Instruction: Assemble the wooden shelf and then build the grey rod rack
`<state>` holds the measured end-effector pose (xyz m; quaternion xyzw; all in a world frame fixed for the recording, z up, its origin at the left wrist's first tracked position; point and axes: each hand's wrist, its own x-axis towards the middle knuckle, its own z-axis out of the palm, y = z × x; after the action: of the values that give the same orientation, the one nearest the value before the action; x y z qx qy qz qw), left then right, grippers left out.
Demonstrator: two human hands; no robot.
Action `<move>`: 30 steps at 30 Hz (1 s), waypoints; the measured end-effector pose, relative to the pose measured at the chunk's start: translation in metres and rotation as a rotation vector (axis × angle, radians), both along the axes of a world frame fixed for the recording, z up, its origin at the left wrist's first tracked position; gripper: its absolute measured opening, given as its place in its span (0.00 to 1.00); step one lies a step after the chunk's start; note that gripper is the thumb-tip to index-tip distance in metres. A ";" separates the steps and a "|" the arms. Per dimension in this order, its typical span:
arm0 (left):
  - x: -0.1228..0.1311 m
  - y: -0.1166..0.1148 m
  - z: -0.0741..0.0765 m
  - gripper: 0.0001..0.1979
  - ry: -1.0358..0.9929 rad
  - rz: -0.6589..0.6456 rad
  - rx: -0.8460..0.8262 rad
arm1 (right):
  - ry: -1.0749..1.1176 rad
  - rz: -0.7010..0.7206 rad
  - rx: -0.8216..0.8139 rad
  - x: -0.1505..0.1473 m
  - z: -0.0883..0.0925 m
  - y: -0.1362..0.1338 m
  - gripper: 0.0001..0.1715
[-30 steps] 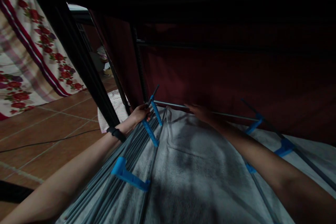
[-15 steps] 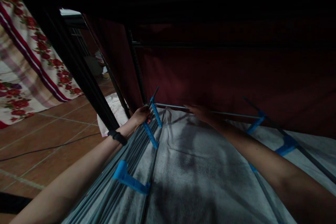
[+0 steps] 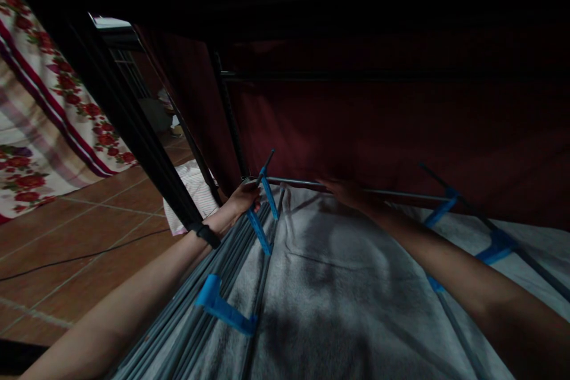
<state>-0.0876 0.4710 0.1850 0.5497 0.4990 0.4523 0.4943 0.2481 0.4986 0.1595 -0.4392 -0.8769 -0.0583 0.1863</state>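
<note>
Grey rods with blue plastic brackets, like a drying rack, lie over a pale grey blanket (image 3: 329,285). My left hand (image 3: 244,197) is closed around a grey rod (image 3: 267,160) at the rack's far left corner, beside a blue bracket (image 3: 269,196). Along the back runs a thin metal crossbar (image 3: 294,181). My right hand (image 3: 342,190) is closed on it near its middle, the fingers partly in shadow. Below my left hand a bundle of grey rods (image 3: 196,303) stretches toward me, with another blue bracket (image 3: 227,312) above it. More blue brackets (image 3: 496,246) sit on the right side.
A black frame post (image 3: 133,119) slants down at the left, and a dark beam (image 3: 312,0) spans overhead. Dark red cloth (image 3: 378,130) hangs behind. On the tiled floor (image 3: 102,219) are a striped cloth (image 3: 193,190) and a cable (image 3: 89,258). A floral cloth (image 3: 66,95) hangs farther left.
The rack and both hands appear slightly farther right and lower in the picture, while the surroundings at the left have slid left. Both hands keep their places on the rack.
</note>
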 end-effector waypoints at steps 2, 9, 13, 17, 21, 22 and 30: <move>-0.002 0.002 -0.005 0.08 -0.007 -0.005 0.014 | -0.008 -0.011 -0.002 0.000 -0.001 -0.001 0.30; 0.001 0.005 -0.010 0.08 -0.039 0.002 -0.004 | -0.001 -0.010 -0.026 0.002 0.002 -0.003 0.30; 0.004 0.004 -0.011 0.05 -0.067 0.025 -0.007 | 0.000 -0.011 0.003 0.006 -0.001 0.001 0.31; 0.008 0.000 -0.007 0.04 -0.098 0.044 -0.043 | -0.013 -0.010 -0.009 0.008 -0.005 0.002 0.31; 0.012 -0.001 -0.001 0.04 -0.091 0.042 -0.053 | 0.010 -0.004 0.007 0.009 -0.003 -0.002 0.32; 0.013 -0.001 0.000 0.04 -0.084 0.036 -0.054 | 0.019 0.000 0.008 0.010 -0.002 -0.003 0.32; 0.018 0.004 0.001 0.05 -0.035 0.020 -0.039 | 0.018 -0.008 -0.019 0.014 0.002 -0.003 0.35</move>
<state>-0.0692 0.4753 0.1855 0.5268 0.5043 0.4572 0.5090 0.2621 0.4957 0.1617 -0.4449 -0.8740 -0.0467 0.1897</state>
